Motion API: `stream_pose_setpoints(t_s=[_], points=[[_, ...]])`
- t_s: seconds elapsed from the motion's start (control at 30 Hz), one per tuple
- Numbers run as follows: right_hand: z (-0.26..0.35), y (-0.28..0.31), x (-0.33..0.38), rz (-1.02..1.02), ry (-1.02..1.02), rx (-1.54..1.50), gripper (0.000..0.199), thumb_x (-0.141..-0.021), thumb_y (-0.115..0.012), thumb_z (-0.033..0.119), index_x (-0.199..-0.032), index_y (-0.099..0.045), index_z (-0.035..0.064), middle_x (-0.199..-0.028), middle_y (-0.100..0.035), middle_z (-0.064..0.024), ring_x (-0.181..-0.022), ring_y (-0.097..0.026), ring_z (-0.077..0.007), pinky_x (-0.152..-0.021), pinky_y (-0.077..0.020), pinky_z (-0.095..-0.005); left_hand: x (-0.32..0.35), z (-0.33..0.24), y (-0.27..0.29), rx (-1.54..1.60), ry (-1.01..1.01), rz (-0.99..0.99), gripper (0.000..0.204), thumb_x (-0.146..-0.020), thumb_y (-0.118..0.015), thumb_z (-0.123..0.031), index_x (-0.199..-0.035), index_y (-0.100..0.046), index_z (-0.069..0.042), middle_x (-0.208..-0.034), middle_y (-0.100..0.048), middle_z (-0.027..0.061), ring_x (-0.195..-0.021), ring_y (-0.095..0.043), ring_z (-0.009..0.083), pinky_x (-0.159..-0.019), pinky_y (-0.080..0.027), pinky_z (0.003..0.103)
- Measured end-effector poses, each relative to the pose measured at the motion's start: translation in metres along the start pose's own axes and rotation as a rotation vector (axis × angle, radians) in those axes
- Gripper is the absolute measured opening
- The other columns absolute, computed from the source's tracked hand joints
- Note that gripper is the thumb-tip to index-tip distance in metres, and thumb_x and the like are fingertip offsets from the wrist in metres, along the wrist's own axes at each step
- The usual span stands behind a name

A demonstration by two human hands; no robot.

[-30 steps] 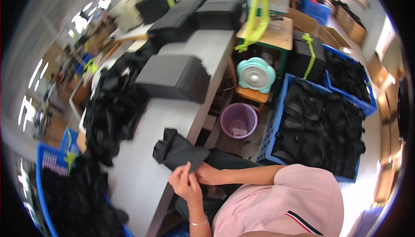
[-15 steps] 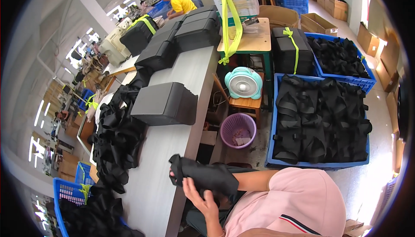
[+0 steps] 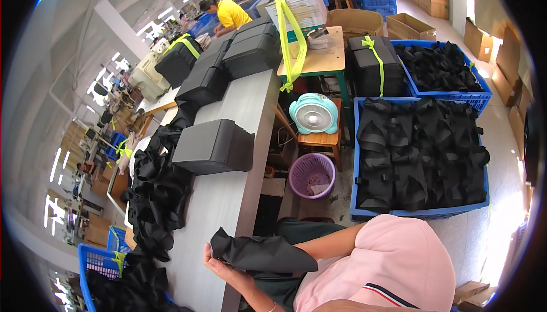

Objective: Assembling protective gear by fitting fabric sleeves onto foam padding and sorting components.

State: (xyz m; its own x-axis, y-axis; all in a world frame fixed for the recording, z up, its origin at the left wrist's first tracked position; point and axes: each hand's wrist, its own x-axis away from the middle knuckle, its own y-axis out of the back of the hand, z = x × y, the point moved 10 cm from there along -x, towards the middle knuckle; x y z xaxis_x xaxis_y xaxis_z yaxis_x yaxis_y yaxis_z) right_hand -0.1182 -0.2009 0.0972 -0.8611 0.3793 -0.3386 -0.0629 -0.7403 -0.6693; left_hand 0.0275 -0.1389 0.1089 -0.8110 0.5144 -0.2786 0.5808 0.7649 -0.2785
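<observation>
A black fabric pouch or sleeve [image 3: 262, 253] hangs over the end of my right forearm [image 3: 330, 245], by the table's near edge. My right hand is inside it and its fingers are hidden. My left hand [image 3: 229, 272] lies beside the pouch's far end, palm turned up and fingers stretched out, seemingly touching the cloth's lower side. On the grey table [image 3: 199, 226] sits a stack of flat black pieces [image 3: 211, 147], with a heap of loose black cloth pieces [image 3: 156, 198] along the left edge.
Blue crates of black pieces stand at right [image 3: 421, 215] and lower left [image 3: 85, 255]. Between table and crate are a purple basket [image 3: 312, 175] and a turquoise fan [image 3: 313, 114] on a stool. More black stacks [image 3: 250, 50] line the table's far end. A person in yellow [image 3: 232, 13] sits beyond.
My left hand has slid left and down to the pouch's far end, its palm turning up. The pouch has shifted slightly down and left; fingertips that showed at its end are now covered.
</observation>
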Motion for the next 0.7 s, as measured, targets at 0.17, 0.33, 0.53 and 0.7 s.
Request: stream_pose_setpoints(t_s=[0.17, 0.33, 0.53, 0.7], points=[[0.032, -0.004, 0.007, 0.011, -0.056, 0.041, 0.030, -0.099, -0.055, 0.030, -0.113, -0.060, 0.0040, -0.116, -0.058, -0.0022, -0.106, -0.052, -0.0123, -0.097, -0.0429, -0.0288, -0.002, -0.004, 0.035, -0.210, -0.053, 0.097, 0.024, -0.103, -0.050, -0.012, -0.120, -0.060, 0.002, -0.115, -0.062, 0.0068, -0.102, -0.059, 0.0141, -0.090, -0.048, 0.029], [0.050, -0.017, -0.008, 0.030, -0.124, 0.089, 0.030, -0.100, -0.055, 0.031, -0.113, -0.060, 0.0042, -0.114, -0.058, -0.0020, -0.105, -0.052, -0.0117, -0.096, -0.0431, -0.0284, 0.028, -0.023, -0.011, -0.491, -0.267, 0.165, 0.025, -0.091, -0.063, 0.003, -0.115, -0.067, 0.004, -0.113, -0.067, 0.0109, -0.102, -0.063, 0.0205, -0.093, -0.049, 0.032], [0.060, -0.032, -0.003, 0.048, -0.206, 0.150, 0.031, -0.100, -0.055, 0.032, -0.114, -0.060, 0.0044, -0.113, -0.058, -0.0018, -0.104, -0.051, -0.0110, -0.095, -0.0432, -0.0279, 0.021, 0.005, 0.006, -0.511, -0.207, 0.131, 0.014, -0.089, -0.066, 0.003, -0.102, -0.066, 0.003, -0.111, -0.067, 0.0106, -0.103, -0.064, 0.0217, -0.095, -0.050, 0.032], [0.071, -0.045, -0.010, 0.067, -0.272, 0.199, 0.032, -0.100, -0.055, 0.032, -0.114, -0.060, 0.0045, -0.112, -0.058, -0.0016, -0.104, -0.051, -0.0103, -0.094, -0.0434, -0.0274, -0.001, 0.018, 0.026, 0.226, 0.194, -0.014, 0.013, -0.097, -0.056, -0.010, -0.107, -0.061, -0.002, -0.103, -0.067, 0.0105, -0.093, -0.066, 0.0201, -0.082, -0.057, 0.033]])
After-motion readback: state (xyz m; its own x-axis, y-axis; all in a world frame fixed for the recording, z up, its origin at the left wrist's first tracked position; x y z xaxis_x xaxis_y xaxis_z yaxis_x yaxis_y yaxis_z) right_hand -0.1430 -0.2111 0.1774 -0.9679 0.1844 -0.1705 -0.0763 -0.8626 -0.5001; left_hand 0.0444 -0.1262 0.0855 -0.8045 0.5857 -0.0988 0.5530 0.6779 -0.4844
